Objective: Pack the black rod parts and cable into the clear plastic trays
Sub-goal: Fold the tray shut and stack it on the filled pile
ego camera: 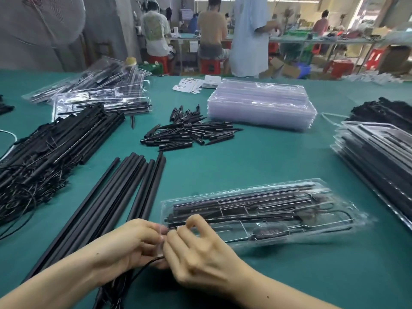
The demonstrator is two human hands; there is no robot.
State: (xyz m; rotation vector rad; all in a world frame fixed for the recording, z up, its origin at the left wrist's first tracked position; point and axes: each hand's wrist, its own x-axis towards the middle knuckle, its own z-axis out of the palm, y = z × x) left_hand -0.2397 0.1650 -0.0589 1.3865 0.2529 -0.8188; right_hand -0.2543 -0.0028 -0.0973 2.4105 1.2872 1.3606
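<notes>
On the teal felt bench (223, 166), the clear plastic tray (330, 221) lies at about two o'clock from the hands, its long axis running nine to three. The left hand (133, 244) and right hand (196, 248) meet at its near-left end, fingers pinched there. A thin, limp black cable (142, 267) trails toward six o'clock beneath them; the stiff matte rods (124, 197) lie at ten o'clock, nearer the left hand.

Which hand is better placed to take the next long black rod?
Left. The left hand is right beside the long black rods; the right hand lies between them and the filled clear tray.
</notes>
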